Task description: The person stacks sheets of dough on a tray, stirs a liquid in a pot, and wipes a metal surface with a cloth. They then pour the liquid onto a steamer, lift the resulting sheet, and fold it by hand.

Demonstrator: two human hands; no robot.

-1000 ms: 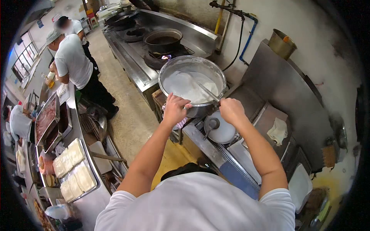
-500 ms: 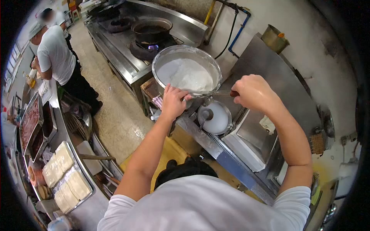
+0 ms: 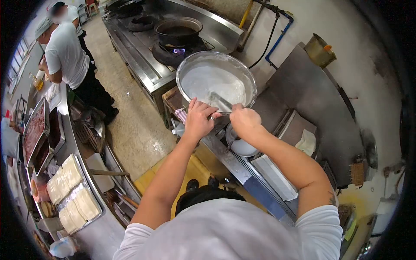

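A large round metal bowl [image 3: 184, 89] holds a white, smooth-looking mixture [image 3: 203, 80]. My left hand [image 3: 200, 119] is closed on the bowl's near rim. With my right hand [image 3: 245, 118] I grip a flat metal tool [image 3: 221, 102] by its handle, at the bowl's near right edge. The tool slants up to the left, and its far end dips into the mixture. Under my right forearm, a smaller bowl with white contents [image 3: 243, 148] is partly hidden.
A dark pot [image 3: 178, 32] stands over a lit burner at the back. Two people in white shirts [image 3: 68, 54] stand at the left counter. Nearer on that counter are a tray of pale slabs [image 3: 76, 195] and trays of reddish food [image 3: 34, 136]. A metal pot [image 3: 319, 51] sits at upper right.
My right hand has moved left and slightly down, bringing the tool from the bowl's rim into the mixture. The mound of white in the bowl looks flatter. The whole view has shifted slightly.
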